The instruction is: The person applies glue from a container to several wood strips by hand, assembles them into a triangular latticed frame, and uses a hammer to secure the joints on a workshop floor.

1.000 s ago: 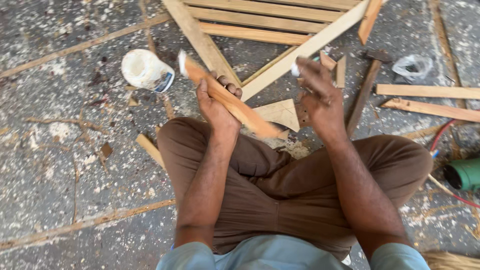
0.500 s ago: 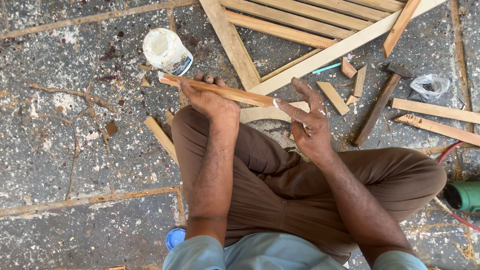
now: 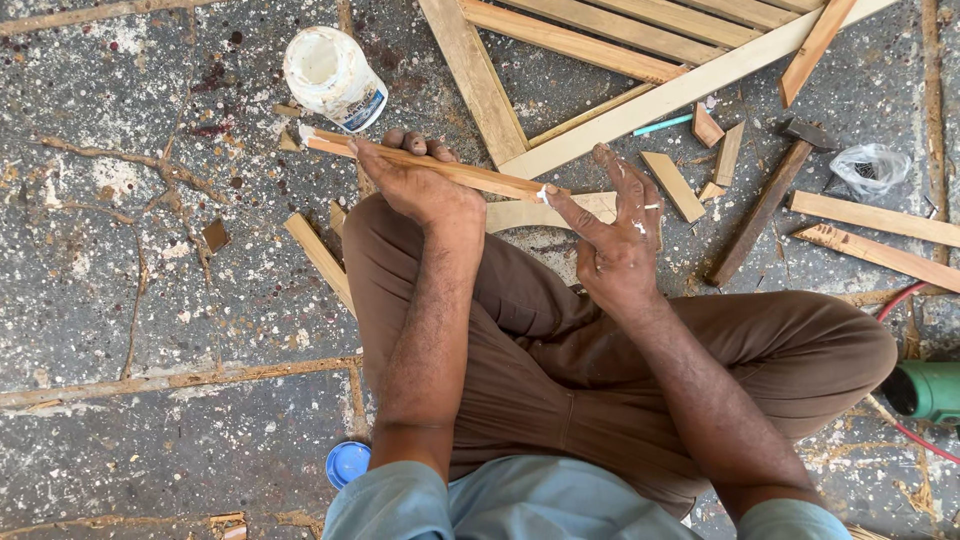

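Observation:
My left hand point(image 3: 415, 185) grips a thin wooden strip point(image 3: 490, 180) that lies almost level above my knees, its left end smeared with white glue. My right hand point(image 3: 615, 235) is open with fingers spread and flecked with white glue; its index finger touches the strip's right end. A white open glue jar point(image 3: 330, 75) stands on the floor just beyond the strip's left end. I sit cross-legged in brown trousers point(image 3: 560, 370).
A slatted wooden frame point(image 3: 600, 60) lies ahead. A hammer point(image 3: 765, 205), wood offcuts point(image 3: 675, 185), longer slats point(image 3: 870, 215) and a plastic bag point(image 3: 875, 165) lie right. A green power tool point(image 3: 925, 390) sits at the right edge, a blue lid point(image 3: 348, 462) by my left elbow.
The strip has swung from steeply tilted to nearly level. My right hand left the frame area and came to the strip's right end, fingers spread. The camera view shifted, and the jar appears nearer.

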